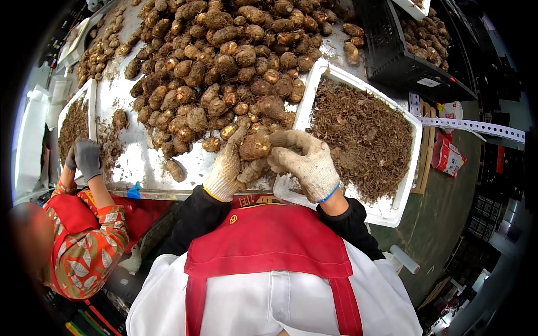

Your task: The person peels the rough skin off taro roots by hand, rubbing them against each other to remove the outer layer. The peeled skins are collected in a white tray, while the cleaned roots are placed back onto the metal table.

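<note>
A brown, hairy taro corm (255, 147) with pale cut spots is held between my two hands, over the near edge of the pile. My left hand (225, 168), in a dirty white knit glove, grips its left side with the thumb pointing up. My right hand (309, 159), gloved the same way with a blue cuff, has its curled fingertips at the corm's right side. Beneath the held corm lies another elongated corm (253, 170), partly hidden. A large pile of taro corms (218, 63) spreads over the worktable (201, 164) beyond my hands. One corm (174, 171) lies apart to the left.
To my right, a white foam box (414, 168) holds brown fibrous peelings (357, 130). A black plastic crate (420, 71) with corms stands behind it. At left, a co-worker's grey-gloved hands (86, 157) are beside another foam box (93, 107) of scraps. Bags (449, 155) lie on the right.
</note>
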Demonstrator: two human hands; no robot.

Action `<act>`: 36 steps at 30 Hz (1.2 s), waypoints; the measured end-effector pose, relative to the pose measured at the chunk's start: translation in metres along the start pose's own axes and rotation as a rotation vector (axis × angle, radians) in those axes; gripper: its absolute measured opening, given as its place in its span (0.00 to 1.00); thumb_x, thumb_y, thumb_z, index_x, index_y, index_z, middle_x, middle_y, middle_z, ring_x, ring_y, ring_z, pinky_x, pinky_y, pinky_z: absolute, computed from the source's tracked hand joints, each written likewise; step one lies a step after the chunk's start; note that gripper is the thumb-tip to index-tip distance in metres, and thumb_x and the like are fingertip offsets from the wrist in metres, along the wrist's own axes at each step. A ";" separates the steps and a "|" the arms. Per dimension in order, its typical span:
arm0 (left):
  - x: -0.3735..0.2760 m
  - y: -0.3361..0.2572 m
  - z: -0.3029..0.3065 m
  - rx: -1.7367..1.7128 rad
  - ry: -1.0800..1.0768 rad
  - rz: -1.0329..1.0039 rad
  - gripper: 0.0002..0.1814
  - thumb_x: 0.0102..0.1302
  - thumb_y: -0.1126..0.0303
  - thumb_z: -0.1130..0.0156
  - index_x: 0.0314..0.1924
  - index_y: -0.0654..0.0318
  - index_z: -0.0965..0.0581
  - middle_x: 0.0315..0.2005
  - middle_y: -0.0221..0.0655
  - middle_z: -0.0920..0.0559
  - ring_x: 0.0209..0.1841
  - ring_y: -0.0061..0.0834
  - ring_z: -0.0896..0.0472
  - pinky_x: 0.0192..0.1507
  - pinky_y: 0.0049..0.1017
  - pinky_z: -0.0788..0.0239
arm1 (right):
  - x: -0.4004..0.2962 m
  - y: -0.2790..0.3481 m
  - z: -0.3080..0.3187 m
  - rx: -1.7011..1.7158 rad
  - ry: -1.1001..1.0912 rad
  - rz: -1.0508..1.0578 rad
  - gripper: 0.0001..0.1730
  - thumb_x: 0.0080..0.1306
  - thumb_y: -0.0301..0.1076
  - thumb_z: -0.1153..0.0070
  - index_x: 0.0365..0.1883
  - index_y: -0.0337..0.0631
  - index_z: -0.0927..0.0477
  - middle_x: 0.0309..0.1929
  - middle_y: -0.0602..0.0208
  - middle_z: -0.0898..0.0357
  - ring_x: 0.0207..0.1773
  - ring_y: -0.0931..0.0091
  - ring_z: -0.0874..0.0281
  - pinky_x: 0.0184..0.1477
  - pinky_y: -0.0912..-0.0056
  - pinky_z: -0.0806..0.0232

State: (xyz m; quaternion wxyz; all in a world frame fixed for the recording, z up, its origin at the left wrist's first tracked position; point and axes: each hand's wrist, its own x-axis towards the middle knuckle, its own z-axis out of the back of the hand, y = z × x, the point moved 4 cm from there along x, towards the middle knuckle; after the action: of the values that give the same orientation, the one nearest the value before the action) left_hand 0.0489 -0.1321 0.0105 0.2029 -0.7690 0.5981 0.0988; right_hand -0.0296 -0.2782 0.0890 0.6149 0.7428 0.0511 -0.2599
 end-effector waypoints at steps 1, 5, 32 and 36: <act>0.000 0.000 -0.002 -0.004 0.060 0.009 0.28 0.78 0.43 0.53 0.52 0.63 0.22 0.28 0.34 0.15 0.13 0.22 0.26 0.10 0.18 0.41 | 0.000 0.005 0.000 -0.105 0.021 0.014 0.23 0.66 0.37 0.40 0.55 0.33 0.19 0.47 0.58 0.13 0.44 0.75 0.13 0.49 0.69 0.22; 0.000 -0.002 -0.016 0.099 -0.459 -0.094 0.29 0.79 0.43 0.54 0.52 0.63 0.22 0.28 0.34 0.15 0.12 0.22 0.27 0.09 0.19 0.41 | 0.002 0.014 -0.004 -0.453 -0.045 0.162 0.22 0.64 0.39 0.40 0.54 0.37 0.17 0.47 0.56 0.14 0.46 0.70 0.13 0.52 0.67 0.23; 0.056 -0.227 -0.062 1.732 -0.451 -0.655 0.17 0.75 0.67 0.41 0.61 0.58 0.22 0.46 0.38 0.15 0.46 0.27 0.16 0.49 0.31 0.20 | -0.001 -0.046 0.037 -0.291 -0.238 0.039 0.18 0.70 0.31 0.45 0.56 0.33 0.19 0.45 0.64 0.15 0.42 0.78 0.18 0.46 0.74 0.26; 0.101 -0.210 -0.072 2.820 -0.489 -0.416 0.17 0.75 0.64 0.42 0.60 0.60 0.22 0.48 0.49 0.16 0.51 0.47 0.16 0.48 0.38 0.22 | -0.006 -0.043 0.036 -0.354 -0.223 0.090 0.19 0.71 0.39 0.47 0.55 0.40 0.18 0.47 0.54 0.14 0.47 0.64 0.14 0.51 0.64 0.25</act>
State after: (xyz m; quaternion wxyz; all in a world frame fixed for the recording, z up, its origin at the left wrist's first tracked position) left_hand 0.2705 -0.2100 0.0760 0.8836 0.0317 0.0265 -0.4664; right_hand -0.0632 -0.3004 0.0498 0.7485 0.5914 -0.0057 -0.3000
